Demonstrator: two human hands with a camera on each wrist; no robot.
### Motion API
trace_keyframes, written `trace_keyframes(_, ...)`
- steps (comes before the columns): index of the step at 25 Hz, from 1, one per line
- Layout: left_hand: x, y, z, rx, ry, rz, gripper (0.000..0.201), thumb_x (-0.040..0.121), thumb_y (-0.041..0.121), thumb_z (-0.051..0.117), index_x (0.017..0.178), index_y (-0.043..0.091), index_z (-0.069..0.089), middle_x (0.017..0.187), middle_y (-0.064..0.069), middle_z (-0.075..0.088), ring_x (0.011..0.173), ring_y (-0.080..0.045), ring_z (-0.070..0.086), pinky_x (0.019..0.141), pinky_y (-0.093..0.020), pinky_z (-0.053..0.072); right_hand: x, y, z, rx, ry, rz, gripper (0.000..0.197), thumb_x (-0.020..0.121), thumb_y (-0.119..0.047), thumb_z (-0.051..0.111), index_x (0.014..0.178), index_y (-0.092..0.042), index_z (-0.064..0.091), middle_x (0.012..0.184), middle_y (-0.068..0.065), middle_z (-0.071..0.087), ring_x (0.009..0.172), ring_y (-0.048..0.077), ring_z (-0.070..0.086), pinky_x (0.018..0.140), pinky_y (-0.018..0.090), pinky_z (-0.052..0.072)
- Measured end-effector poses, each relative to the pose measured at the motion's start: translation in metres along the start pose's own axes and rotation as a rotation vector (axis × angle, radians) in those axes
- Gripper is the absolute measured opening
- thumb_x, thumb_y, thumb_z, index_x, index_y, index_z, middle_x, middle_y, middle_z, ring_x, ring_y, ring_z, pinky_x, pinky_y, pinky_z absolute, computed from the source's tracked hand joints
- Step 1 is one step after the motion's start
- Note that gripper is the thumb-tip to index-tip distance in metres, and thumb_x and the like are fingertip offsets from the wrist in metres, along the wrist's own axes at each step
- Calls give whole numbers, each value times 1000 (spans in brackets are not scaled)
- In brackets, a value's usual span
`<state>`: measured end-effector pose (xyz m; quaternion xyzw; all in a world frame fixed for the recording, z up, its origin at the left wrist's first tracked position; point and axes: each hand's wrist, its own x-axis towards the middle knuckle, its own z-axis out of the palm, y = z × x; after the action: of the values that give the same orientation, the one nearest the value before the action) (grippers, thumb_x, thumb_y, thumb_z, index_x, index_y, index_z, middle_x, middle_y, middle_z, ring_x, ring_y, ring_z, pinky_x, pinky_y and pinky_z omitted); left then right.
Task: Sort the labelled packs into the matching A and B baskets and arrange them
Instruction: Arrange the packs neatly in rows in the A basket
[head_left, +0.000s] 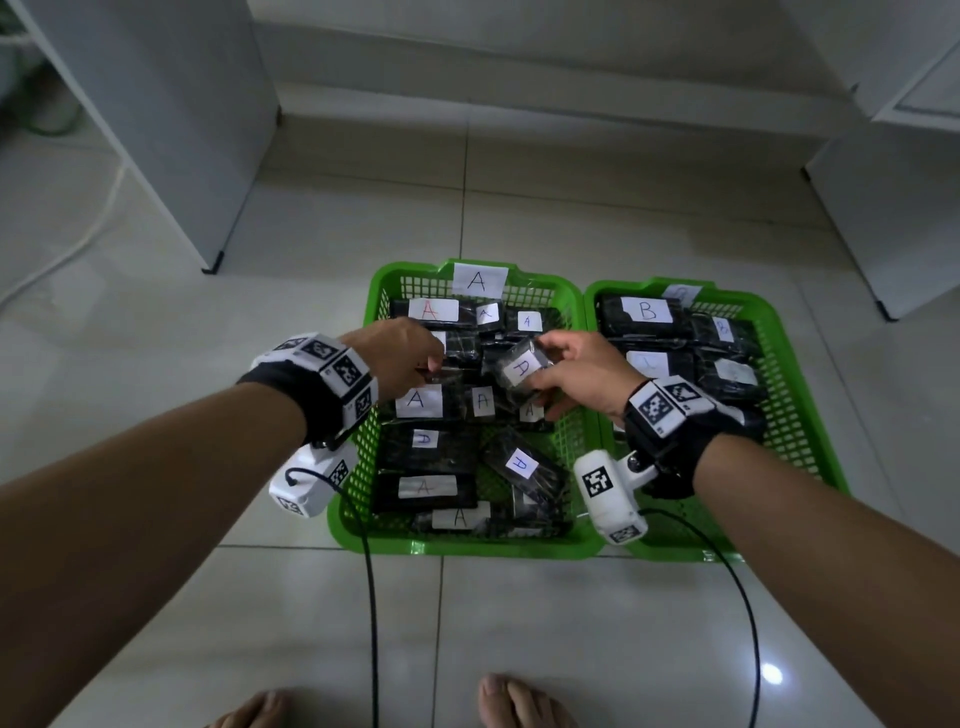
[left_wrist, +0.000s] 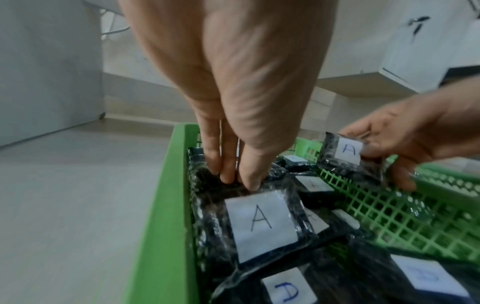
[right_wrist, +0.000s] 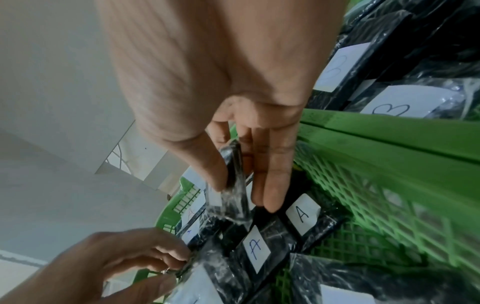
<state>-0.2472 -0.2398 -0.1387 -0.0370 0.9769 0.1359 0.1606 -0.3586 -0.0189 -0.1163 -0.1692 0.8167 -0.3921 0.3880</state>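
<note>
— Two green baskets stand side by side on the floor; what do the hands do?
— In the middle of the frame the right hand (head_left: 576, 382) pinches a small pack (head_left: 519, 370) marked A, lifted above the left basket (head_left: 358, 467).
— And the other?
— The left hand (head_left: 400, 358) grasps the edge of a flat pack (left_wrist: 259, 224), also marked A, lying in the same basket. The right basket (head_left: 810, 415) holds B packs.

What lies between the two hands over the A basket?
In the head view, only wrapped packs lying in the A basket separate the left hand from the right hand.
</note>
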Motion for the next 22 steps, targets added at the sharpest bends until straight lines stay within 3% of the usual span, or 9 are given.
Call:
trace_keyframes(3,-2,7,-4,166,33,13,21,89,31,67,105,19,63,105,0,66,92,-16,64,77,-23,51,4,3,0,6,29,5,48,86,3,70,131,-11,59,117,11,66,84,26,75,67,41,64)
trace_keyframes(5,-5,16,-3,311,-63,9,40,82,52,69,100,17,60,91,2,61,84,-16,60,71,-25,49,7,5,-1,-40,61,8,53,85,0,72,134,-14,58,119,8,63,79,26,75,64,40,63)
trace_keyframes(7,-6,24,0,442,-131,1,50,79,61,67,103,17,59,89,1,57,85,-18,59,71,-29,48,8,8,-1,-122,85,10,54,83,-5,76,132,-18,57,118,4,60,70,25,73,58,37,61)
trace_keyframes(10,-2,25,4,449,-141,3,43,89,49,62,112,14,61,111,-6,64,103,-24,64,84,-34,51,10,12,-2,-144,103,15,56,78,-10,82,127,-20,56,113,3,66,61,22,67,46,28,50)
trace_keyframes(13,2,24,6,421,-166,-18,36,94,41,58,114,12,61,115,-7,62,106,-25,62,85,-34,51,10,14,-4,-103,114,0,50,79,-8,82,121,-20,60,109,5,70,72,23,74,46,27,51)
trace_keyframes(15,3,23,4,403,-189,-28,33,93,40,60,110,13,61,111,-6,62,104,-24,62,82,-31,49,9,14,-2,-104,132,-13,44,80,-6,81,118,-20,63,106,5,71,76,24,75,48,30,55)
trace_keyframes(18,3,21,-4,335,-136,-34,29,87,44,65,90,16,59,94,-1,63,85,-20,62,71,-27,49,10,13,3,-165,158,-3,35,80,-5,81,109,-17,66,98,5,72,69,22,75,56,36,62)
trace_keyframes(22,3,22,-6,262,-100,-24,37,81,49,71,91,14,65,89,2,66,84,-19,66,75,-30,56,16,11,26,-284,168,69,24,79,-5,81,97,-14,66,91,5,71,60,21,74,58,34,62)
